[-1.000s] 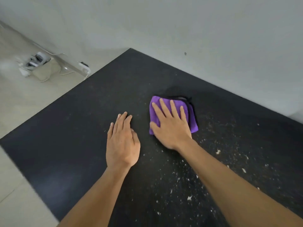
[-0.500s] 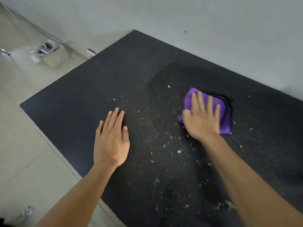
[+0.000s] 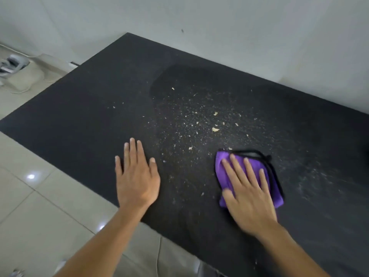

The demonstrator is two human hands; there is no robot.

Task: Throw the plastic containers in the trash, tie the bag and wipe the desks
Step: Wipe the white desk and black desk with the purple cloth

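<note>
A black desk [image 3: 99, 100] fills most of the head view, set against a pale wall. My right hand [image 3: 247, 194] lies flat with straight fingers on a folded purple cloth with black trim [image 3: 271, 168], pressing it onto the desktop at the right. My left hand [image 3: 135, 176] rests flat on the desk near its front edge, fingers straight, holding nothing. Pale crumbs [image 3: 214, 129] and fine specks are scattered over the middle of the desk, beyond and between my hands. A darker wiped patch [image 3: 179, 78] shows further back.
The desk's left and front edges drop to a pale tiled floor [image 3: 40, 206]. On the floor at the far left lie a power strip with plugs [image 3: 12, 63] and white cables [image 3: 30, 86]. The wall runs along the desk's far side.
My right hand has dragged the purple cloth toward me and to the right across the desk. My left hand has stayed flat near the front edge. The view has shifted.
</note>
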